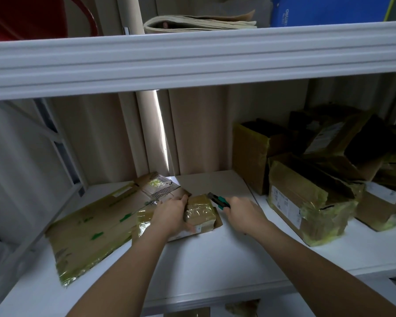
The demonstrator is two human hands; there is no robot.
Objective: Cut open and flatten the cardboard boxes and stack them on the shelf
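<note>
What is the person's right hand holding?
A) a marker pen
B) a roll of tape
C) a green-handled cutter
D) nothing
C: the right hand grips a green-handled cutter, its tip pointing at the small taped box that the left hand steadies.

Two bare forearms reach into view from the bottom edge, one on each side. No sleeve, cuff or glove shows on either arm; both are uncovered from the bottom edge of the picture up to the fingers. The left hand (172, 210) and the right hand (242, 212) wear no rings, and neither wrist carries a watch, bracelet or band. The forearms are slender and smooth, with no visible marks, tattoos or bandages. The fingers are short-nailed as far as can be made out; the light is dim and fine detail of the nails is too blurred to tell. Nothing more of the person appears.
</note>
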